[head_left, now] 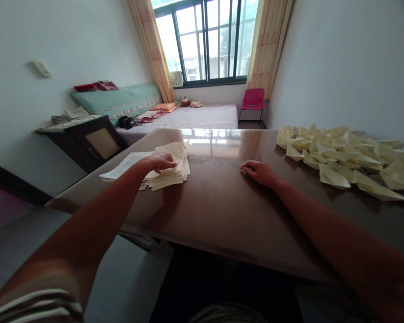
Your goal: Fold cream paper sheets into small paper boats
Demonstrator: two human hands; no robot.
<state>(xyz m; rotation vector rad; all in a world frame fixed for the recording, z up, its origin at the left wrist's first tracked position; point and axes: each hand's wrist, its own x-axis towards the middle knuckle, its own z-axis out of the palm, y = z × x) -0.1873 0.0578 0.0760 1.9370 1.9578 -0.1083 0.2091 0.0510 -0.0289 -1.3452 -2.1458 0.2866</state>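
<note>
On the left of the brown table, my left hand [160,162] lies over a stack of cream paper sheets [168,179]. Its thumb and fingers are apart and touch the top of the stack, with no sheet visibly lifted. White printed-looking sheets [121,164] stick out from beside the stack, partly behind my forearm. My right hand [258,172] rests on the tabletop right of the middle, its fingers loosely curled together with nothing seen in them. Farther right, a large pile of folded cream paper boats [333,152] covers the table's far right side.
The glossy brown table [215,211] has its near edge just before me. Beyond it stand a bed [208,114], a pink chair [253,99] and a dark cabinet [94,139]. A wall runs close along the right, behind the paper boats.
</note>
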